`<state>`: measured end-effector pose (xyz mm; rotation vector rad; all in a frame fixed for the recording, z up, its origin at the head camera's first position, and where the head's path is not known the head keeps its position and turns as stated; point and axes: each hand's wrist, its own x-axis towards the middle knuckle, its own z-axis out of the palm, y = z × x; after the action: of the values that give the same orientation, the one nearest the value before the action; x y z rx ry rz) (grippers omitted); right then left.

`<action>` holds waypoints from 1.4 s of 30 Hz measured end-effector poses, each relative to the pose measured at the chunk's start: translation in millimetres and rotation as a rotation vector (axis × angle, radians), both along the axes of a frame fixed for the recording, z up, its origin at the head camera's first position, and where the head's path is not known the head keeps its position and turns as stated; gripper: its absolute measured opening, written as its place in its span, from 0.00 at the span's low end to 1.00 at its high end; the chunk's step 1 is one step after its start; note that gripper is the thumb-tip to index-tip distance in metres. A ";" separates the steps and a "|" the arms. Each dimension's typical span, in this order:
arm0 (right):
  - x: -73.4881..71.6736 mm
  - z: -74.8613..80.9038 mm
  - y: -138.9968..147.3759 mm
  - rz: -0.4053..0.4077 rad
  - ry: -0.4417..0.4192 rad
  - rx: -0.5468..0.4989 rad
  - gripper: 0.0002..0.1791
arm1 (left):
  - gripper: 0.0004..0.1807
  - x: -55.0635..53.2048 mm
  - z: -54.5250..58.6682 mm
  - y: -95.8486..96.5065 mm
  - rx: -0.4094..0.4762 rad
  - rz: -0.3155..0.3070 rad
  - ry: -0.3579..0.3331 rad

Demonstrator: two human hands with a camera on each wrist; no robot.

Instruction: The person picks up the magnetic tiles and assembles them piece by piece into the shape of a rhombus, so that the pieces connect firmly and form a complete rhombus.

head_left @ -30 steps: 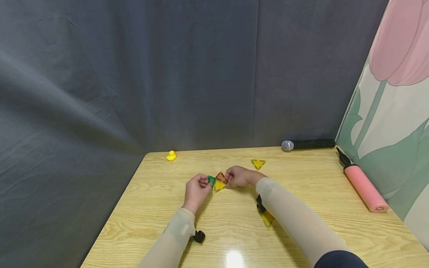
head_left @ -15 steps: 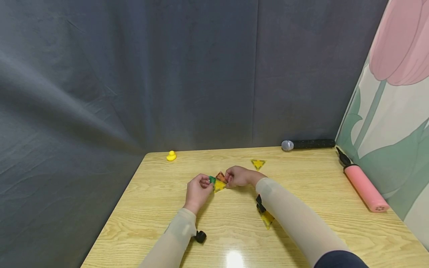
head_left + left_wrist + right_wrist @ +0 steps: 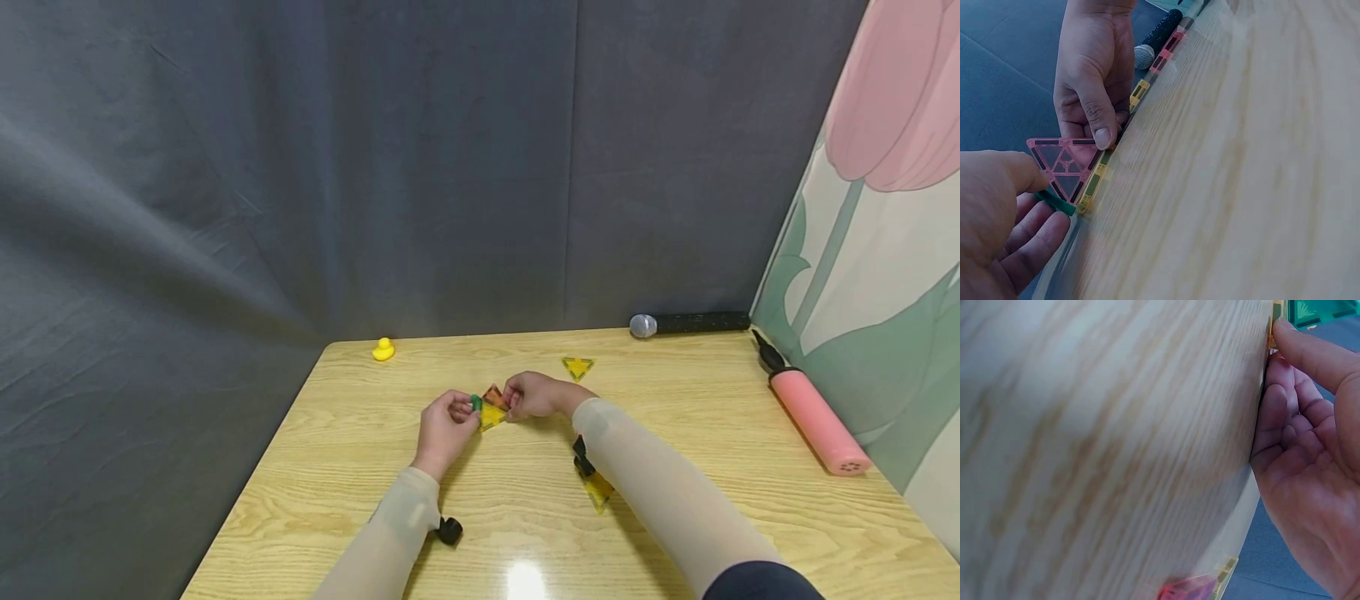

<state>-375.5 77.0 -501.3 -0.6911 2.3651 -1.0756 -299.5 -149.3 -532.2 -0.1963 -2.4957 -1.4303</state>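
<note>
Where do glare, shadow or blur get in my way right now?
Head view: a bright glare spot on the table near the bottom edge, away from the left hand and right hand, plus a soft shadow beside the right sleeve; left wrist view: wood pale and hazy, reddish triangular tile readable; right wrist view: wood grain blurred, pink piece soft and cut off at the bottom.
</note>
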 end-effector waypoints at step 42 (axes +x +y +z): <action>-0.7 0.0 1.4 0.030 0.002 -0.061 0.12 | 0.10 3.5 -1.7 2.1 -0.029 -0.045 0.006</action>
<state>-376.2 78.4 -501.3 -0.7463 2.3248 -1.1384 -295.9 -147.2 -533.9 -0.2639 -2.5235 -1.4096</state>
